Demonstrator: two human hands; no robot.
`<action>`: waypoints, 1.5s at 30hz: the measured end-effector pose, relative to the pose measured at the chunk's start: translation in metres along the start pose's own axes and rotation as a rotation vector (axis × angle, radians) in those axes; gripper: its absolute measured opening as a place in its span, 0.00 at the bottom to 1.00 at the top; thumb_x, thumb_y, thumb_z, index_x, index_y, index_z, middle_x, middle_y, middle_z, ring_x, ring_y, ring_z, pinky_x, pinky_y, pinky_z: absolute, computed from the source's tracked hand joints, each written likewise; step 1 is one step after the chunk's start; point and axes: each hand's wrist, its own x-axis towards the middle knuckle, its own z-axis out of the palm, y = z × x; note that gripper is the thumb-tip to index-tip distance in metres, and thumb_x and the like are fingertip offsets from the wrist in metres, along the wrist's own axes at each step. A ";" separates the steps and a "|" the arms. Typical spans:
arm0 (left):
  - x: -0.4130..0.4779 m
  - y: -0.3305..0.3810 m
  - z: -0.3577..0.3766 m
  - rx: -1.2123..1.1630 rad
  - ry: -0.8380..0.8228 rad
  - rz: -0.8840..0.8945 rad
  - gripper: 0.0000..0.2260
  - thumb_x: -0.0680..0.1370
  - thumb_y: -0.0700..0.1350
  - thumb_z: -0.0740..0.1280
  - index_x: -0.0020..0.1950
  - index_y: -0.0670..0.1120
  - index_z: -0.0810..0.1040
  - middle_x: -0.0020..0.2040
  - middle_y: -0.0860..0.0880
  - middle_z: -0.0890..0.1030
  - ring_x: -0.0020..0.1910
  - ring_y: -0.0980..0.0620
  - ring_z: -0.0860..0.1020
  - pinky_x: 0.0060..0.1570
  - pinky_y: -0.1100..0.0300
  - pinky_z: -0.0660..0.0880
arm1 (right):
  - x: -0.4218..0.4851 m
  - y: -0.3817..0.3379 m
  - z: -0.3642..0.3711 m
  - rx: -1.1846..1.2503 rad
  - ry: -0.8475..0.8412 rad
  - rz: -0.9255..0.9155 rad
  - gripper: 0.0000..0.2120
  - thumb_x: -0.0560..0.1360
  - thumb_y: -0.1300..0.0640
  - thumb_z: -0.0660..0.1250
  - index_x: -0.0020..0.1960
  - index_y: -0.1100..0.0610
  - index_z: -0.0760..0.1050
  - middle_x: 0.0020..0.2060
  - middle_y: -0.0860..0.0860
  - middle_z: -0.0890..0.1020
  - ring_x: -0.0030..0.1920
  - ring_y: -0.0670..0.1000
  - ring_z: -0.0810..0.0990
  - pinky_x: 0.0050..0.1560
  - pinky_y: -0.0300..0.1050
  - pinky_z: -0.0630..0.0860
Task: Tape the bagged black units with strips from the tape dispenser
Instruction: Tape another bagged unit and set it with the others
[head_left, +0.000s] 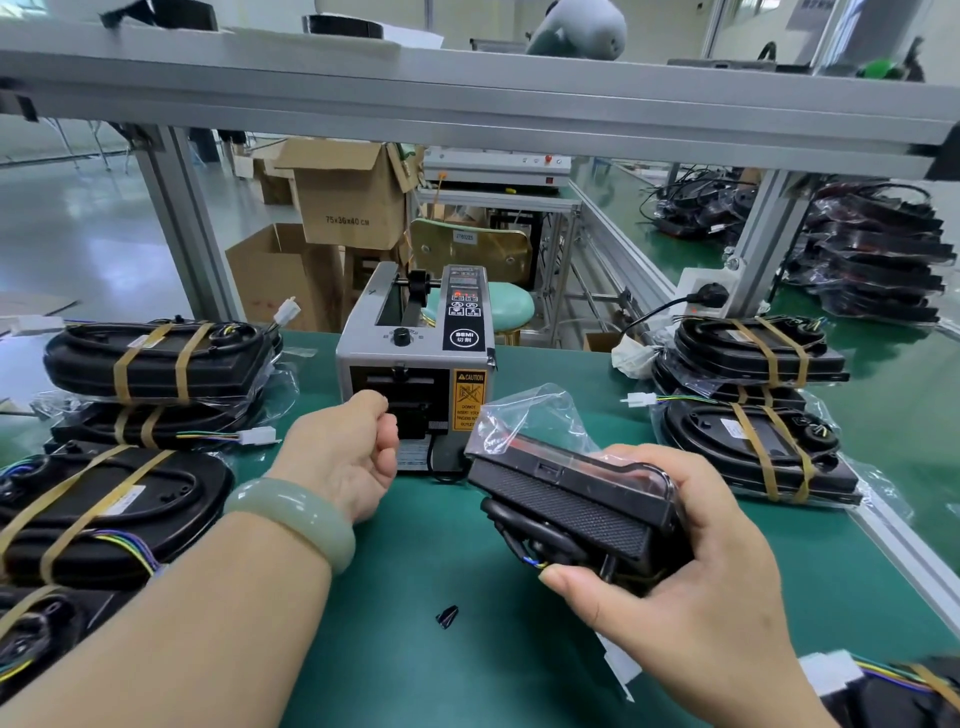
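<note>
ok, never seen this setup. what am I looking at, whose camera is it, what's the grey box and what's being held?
There is one picture, from a camera worn on the person's head, looking down at their own two bare hands. No robot is involved. The grey box is a tape dispenser standing on the green table. The left hand, fingers curled, is at its outlet; whether it already pinches a strip cannot be seen. The right hand grips a bagged black unit with no tape visible on it. A left stack and a right stack hold units already banded with tan tape. A small black piece lies near the person.
</note>
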 end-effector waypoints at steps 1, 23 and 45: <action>-0.001 0.001 0.000 0.001 -0.022 -0.025 0.09 0.79 0.43 0.64 0.39 0.47 0.72 0.19 0.54 0.73 0.16 0.62 0.69 0.18 0.73 0.65 | 0.000 0.000 0.001 0.004 0.000 0.001 0.31 0.52 0.53 0.79 0.52 0.40 0.72 0.48 0.34 0.80 0.45 0.35 0.80 0.43 0.21 0.70; 0.002 0.007 0.014 -0.042 -0.034 -0.057 0.09 0.80 0.42 0.62 0.40 0.46 0.72 0.18 0.52 0.73 0.16 0.61 0.71 0.18 0.73 0.67 | -0.001 -0.001 0.001 0.034 -0.013 0.017 0.29 0.54 0.48 0.77 0.53 0.40 0.72 0.49 0.34 0.80 0.46 0.36 0.80 0.44 0.22 0.71; -0.066 -0.009 -0.011 -0.053 -0.262 0.100 0.09 0.73 0.48 0.67 0.34 0.48 0.75 0.27 0.51 0.75 0.22 0.56 0.71 0.21 0.67 0.67 | -0.003 0.001 0.001 0.010 0.016 0.002 0.29 0.54 0.50 0.78 0.52 0.40 0.72 0.47 0.35 0.81 0.45 0.36 0.80 0.44 0.23 0.71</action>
